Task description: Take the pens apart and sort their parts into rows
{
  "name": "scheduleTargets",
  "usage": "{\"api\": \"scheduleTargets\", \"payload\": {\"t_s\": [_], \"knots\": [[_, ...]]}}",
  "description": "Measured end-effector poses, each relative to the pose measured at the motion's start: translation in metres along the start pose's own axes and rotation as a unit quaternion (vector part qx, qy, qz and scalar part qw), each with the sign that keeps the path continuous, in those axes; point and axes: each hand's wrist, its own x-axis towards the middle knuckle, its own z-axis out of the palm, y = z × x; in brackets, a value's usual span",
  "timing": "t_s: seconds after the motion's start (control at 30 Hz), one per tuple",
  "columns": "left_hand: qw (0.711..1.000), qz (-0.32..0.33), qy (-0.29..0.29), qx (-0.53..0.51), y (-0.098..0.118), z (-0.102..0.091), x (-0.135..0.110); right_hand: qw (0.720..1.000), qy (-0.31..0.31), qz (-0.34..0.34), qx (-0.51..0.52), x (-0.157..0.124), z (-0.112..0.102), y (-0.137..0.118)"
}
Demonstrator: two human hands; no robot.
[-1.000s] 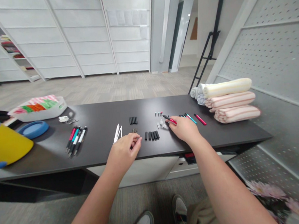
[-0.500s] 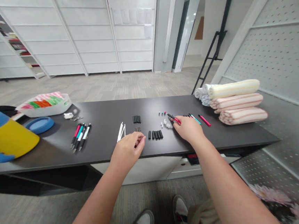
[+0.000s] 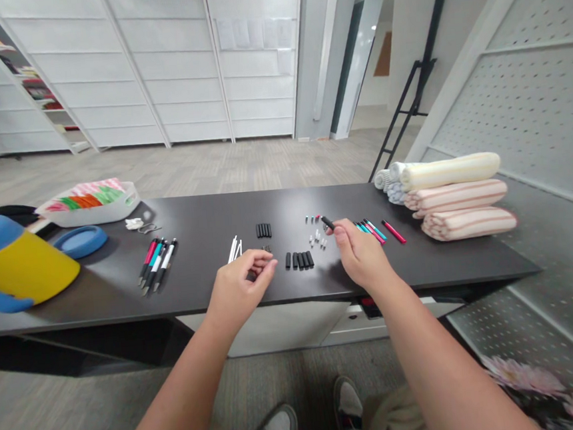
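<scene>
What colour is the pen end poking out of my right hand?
The pen end in your right hand is black, seen in the head view.

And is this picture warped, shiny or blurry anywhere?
In the head view, upright lines of the white cabinets and perforated panel splay outward, suggesting a wide lens; in the head view, the dark desktop shows soft pale sheen rather than harsh glare; also in the head view, the flowers look blurry, while the nearer black tubes have clearer outlines.

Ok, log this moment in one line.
right hand: holds black-tipped pen part; left hand: near white sticks; black tubes: on tabletop
</scene>
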Motion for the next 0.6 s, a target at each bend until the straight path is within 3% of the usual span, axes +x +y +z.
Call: {"api": "scheduleTargets", "payload": {"t_s": [0.13, 0.3, 0.6], "knots": [[0.997, -0.027, 0.0, -0.065, -0.007, -0.003, 0.002, 0.991, -0.077, -0.108, 0.008, -0.009, 0.008, -0.024], [0.987, -0.051, -0.026, -0.15, -0.016, -0.003, 0.003, 0.981, -0.097, -0.168, 0.006, -0.014, 0.016, -0.041], [0.992, 0.005, -0.115, -0.044, -0.003, -0.007, 0.006, 0.972, -0.13, -0.195, 0.016, -0.014, 0.018, -0.039]]}}
